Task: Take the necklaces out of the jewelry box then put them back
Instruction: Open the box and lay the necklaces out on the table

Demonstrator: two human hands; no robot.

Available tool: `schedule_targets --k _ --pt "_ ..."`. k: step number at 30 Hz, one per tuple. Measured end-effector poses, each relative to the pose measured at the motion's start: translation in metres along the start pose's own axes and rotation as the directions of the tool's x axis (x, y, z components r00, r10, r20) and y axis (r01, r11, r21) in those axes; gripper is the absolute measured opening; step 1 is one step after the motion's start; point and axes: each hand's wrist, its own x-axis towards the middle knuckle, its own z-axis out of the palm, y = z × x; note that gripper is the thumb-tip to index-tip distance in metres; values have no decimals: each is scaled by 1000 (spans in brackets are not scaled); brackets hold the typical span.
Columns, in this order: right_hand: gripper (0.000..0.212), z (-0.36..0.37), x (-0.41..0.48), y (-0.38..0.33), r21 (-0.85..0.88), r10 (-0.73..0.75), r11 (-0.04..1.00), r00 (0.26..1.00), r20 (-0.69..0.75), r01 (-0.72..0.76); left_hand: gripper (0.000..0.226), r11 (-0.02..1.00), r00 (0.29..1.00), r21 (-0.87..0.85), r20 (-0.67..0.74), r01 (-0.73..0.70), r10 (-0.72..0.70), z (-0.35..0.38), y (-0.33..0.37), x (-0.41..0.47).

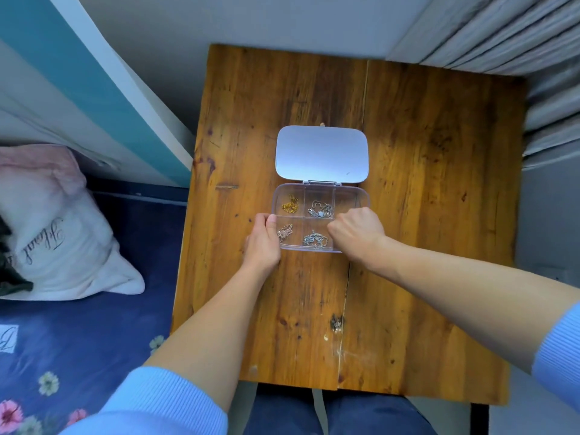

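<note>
one view only, from a camera on the person's head, looking steeply down and forward over the wooden table [423,215]. the table fills the middle of the picture, its near edge just above the person's lap and its far edge toward a grey wall. both forearms reach in from the bottom corners. left of the table lies a bed [78,309]; right of it, grey curtain folds [502,36].

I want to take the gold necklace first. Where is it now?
The gold necklace lies in the far-left compartment of the open jewelry box, just beyond the left hand.
</note>
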Motion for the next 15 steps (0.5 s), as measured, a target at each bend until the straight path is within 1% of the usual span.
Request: schedule_targets --k 3,6,9,10,12,13,15 --pt "26 4 0 0 22 29 999 999 14 -29 39 1000 1000 1 11 -4 4 0 -2 2" --pt "25 6 -4 7 70 73 995 997 -2 -72 38 1000 1000 1 14 -5 5 0 -3 3" --pt "14 12 -11 13 178 129 977 990 -54 -117 39 1000 1000 8 28 -14 13 -2 -5 5" --pt "11 13 -13 14 247 154 960 984 -86 -129 39 1000 999 4 31 -15 14 -2 -6 5" --pt "19 14 -17 17 398 226 904 966 -127 -159 40 1000 999 -7 34 -15 15 -3 -6 5" --pt "21 13 -20 18 470 271 864 953 -135 -180 40 1000 999 -9 35 -12 12 -3 -6 5" --pt "17 12 -25 20 600 366 771 920 -143 -214 41 1000 999 -5 41 -5 6 -4 -5 5"
